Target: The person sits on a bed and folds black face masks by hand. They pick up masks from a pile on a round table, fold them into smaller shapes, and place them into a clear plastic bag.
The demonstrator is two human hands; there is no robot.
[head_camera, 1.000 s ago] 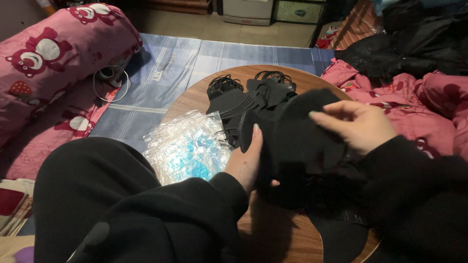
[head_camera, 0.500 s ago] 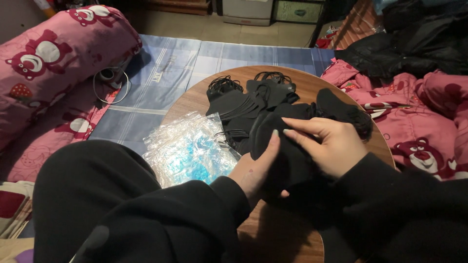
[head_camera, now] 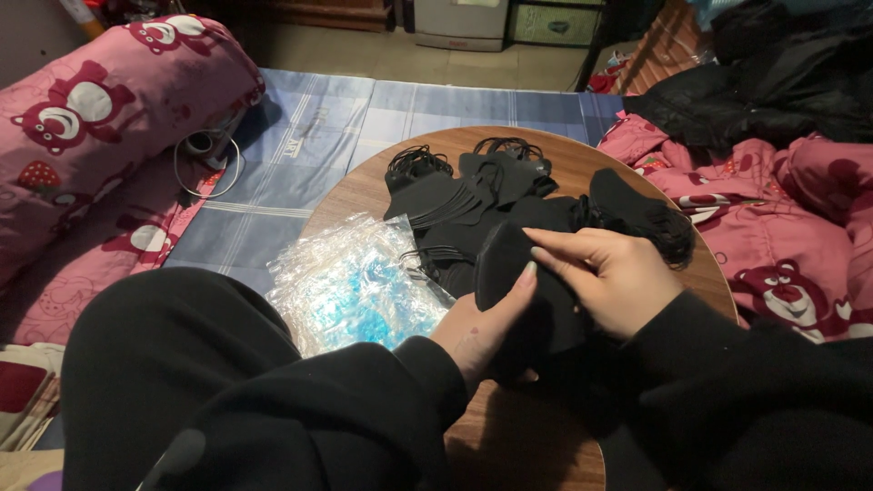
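Black mask (head_camera: 523,273) between left hand (head_camera: 482,332) and right hand (head_camera: 614,277)

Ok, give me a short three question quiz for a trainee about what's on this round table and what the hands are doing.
1. True or false: both hands grip one black mask.
2. What lies on the round wooden table just left of the left hand?
A. a stack of books
B. a heap of clear plastic bags
C. a cup
3. What lies beyond the right hand on the table?

Key:
1. True.
2. B.
3. Piles of black masks with ear loops.
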